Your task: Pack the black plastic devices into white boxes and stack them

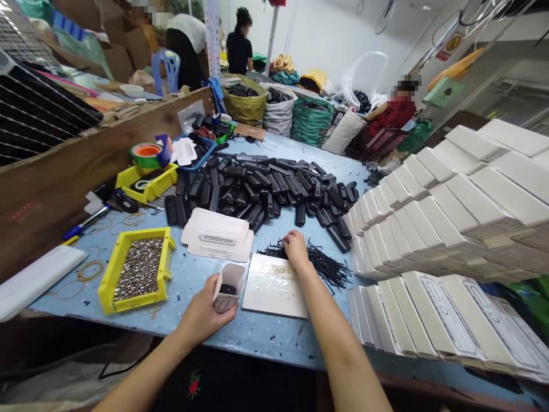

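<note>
Small white carton (229, 286), thin card w/ printed outline on its face, open flap at the top, a black part visible inside. It stands roughly upright, long axis vertical w/ a slight tilt, mouth facing up and away from the person, near the front edge of the tabletop (261, 335), about mid-width. Tabletop is pale blue w/ small speckles.

Left hand (201, 315) is wrapped round the carton from the lower left, thumb on the near face, fingers clamped on it.

Right hand (295, 249) lies palm down, fingers curled onto a bundle of thin black ties (326, 264), wiry and straight, fanned out across the tabletop toward the right edge. Can't tell if it pinches any. Just in front of it lies a flat white sheet (274, 289), glossy, rectangular.

Behind: heap of black plastic parts (266, 191), oblong, matte. Left side: yellow plastic tray (108, 283) full of small shiny metal bits. Along the right edge, rows of closed white boxes (433, 223) stacked in overlapping tiers. Flat white cartons (217, 232) lie between tray and heap.
</note>
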Demonstrator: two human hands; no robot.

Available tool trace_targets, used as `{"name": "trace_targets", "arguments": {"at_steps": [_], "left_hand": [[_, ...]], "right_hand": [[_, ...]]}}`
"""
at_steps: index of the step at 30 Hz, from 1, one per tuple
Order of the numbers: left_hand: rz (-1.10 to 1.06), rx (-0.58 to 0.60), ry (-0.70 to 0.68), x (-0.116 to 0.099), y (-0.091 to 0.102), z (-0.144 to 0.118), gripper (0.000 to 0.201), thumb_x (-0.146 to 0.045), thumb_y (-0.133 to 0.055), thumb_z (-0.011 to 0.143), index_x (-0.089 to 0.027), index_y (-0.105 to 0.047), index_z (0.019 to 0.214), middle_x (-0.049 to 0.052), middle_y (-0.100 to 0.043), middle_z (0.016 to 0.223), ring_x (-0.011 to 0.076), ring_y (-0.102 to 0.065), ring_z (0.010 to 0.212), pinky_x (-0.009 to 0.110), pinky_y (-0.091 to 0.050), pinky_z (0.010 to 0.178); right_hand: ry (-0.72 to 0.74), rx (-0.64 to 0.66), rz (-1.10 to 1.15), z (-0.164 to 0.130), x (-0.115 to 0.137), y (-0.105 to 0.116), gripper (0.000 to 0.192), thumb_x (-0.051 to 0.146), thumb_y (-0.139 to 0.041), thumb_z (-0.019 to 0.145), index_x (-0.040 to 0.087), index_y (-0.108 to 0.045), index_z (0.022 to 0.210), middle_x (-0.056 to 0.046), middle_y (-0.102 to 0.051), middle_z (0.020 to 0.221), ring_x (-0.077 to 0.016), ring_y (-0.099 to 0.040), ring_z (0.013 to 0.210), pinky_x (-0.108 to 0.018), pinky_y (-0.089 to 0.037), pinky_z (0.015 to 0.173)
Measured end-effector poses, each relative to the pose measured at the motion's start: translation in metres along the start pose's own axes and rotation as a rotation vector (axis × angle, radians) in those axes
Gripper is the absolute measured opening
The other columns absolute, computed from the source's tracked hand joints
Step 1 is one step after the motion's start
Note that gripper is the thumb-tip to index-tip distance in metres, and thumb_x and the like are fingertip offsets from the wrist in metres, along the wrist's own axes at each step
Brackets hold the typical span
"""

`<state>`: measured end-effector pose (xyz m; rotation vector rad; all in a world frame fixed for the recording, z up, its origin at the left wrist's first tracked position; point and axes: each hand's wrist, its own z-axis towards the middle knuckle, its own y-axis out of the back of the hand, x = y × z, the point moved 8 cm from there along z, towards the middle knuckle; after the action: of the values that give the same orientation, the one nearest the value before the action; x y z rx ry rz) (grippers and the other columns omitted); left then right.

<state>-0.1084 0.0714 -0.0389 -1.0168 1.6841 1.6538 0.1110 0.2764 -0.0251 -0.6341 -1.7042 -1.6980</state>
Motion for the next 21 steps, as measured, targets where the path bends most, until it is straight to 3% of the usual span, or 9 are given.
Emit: {"name": "trace_targets", "arguments": {"at_steps": [3,7,9,11,14,16,19,21], "left_hand": [[0.007,0.055,-0.101,-0.007,-0.010,0.003,0.062,-0.035,-0.065,0.075,-0.018,-0.040,0.129,0.011,-0.064,0.117,0.0257,-0.066,0.103,0.035,-0.053,0.086],[0.000,0.106,-0.155,-0.013,-0.022,0.004,0.070,-0.029,-0.062,0.077,-0.023,-0.033,0.140,0.008,-0.058,0.133,0.0248,-0.060,0.115,0.033,-0.049,0.094],[0.010,0.131,-0.146,-0.013,-0.026,0.002,0.075,-0.028,-0.061,0.077,-0.026,-0.028,0.145,0.008,-0.057,0.134,0.0252,-0.061,0.113,0.033,-0.050,0.091],[0.032,0.137,-0.125,-0.011,-0.028,0.001,0.083,-0.028,-0.061,0.077,-0.024,-0.019,0.149,0.011,-0.057,0.133,0.0274,-0.063,0.110,0.035,-0.051,0.089],[0.057,0.125,-0.112,-0.005,-0.028,0.000,0.087,-0.029,-0.061,0.077,-0.021,-0.015,0.150,0.014,-0.060,0.128,0.0292,-0.065,0.106,0.038,-0.052,0.087],[0.058,0.089,-0.163,-0.005,-0.026,0.001,0.071,-0.029,-0.059,0.078,-0.022,-0.031,0.143,0.012,-0.059,0.128,0.0279,-0.063,0.109,0.039,-0.051,0.090],[0.043,0.108,-0.246,-0.011,-0.028,0.003,0.045,-0.033,-0.062,0.077,-0.022,-0.050,0.120,0.009,-0.063,0.118,0.0253,-0.065,0.104,0.037,-0.051,0.089],[-0.006,0.167,-0.222,-0.014,-0.033,0.006,0.061,-0.036,-0.067,0.073,-0.021,-0.043,0.127,0.010,-0.064,0.114,0.0250,-0.067,0.096,0.036,-0.052,0.083]], "right_hand": [[0.009,0.014,0.021,-0.012,-0.004,0.006,0.021,0.025,-0.056,0.083,0.007,-0.067,0.085,-0.012,-0.060,0.101,-0.0122,-0.053,0.098,-0.030,-0.042,0.102],[0.007,-0.023,0.284,-0.085,0.024,0.000,0.038,0.042,-0.051,0.089,0.012,-0.059,0.111,-0.007,-0.062,0.097,-0.0071,-0.058,0.082,-0.021,-0.050,0.080],[0.040,-0.004,0.411,-0.121,0.044,-0.008,0.035,0.043,-0.055,0.086,0.013,-0.062,0.104,-0.006,-0.063,0.091,-0.0066,-0.058,0.078,-0.020,-0.049,0.075],[0.124,0.068,0.367,-0.144,0.064,-0.018,0.026,0.039,-0.059,0.084,0.015,-0.067,0.092,-0.005,-0.063,0.085,-0.0074,-0.057,0.079,-0.021,-0.048,0.077],[0.233,0.133,0.232,-0.154,0.076,-0.026,0.020,0.036,-0.063,0.081,0.018,-0.071,0.082,-0.006,-0.063,0.087,-0.0100,-0.054,0.088,-0.026,-0.046,0.088],[0.194,0.098,0.268,-0.149,0.069,-0.024,0.025,0.042,-0.064,0.080,0.018,-0.071,0.085,-0.007,-0.062,0.096,-0.0099,-0.053,0.090,-0.026,-0.046,0.090],[0.004,0.147,0.530,-0.143,0.047,-0.041,0.050,0.053,-0.057,0.083,0.018,-0.063,0.117,-0.007,-0.062,0.102,-0.0067,-0.055,0.081,-0.020,-0.049,0.077],[-0.022,0.280,0.688,-0.147,0.045,-0.062,0.061,0.059,-0.053,0.083,0.017,-0.058,0.127,-0.007,-0.063,0.107,-0.0076,-0.060,0.085,-0.020,-0.052,0.079]]}}
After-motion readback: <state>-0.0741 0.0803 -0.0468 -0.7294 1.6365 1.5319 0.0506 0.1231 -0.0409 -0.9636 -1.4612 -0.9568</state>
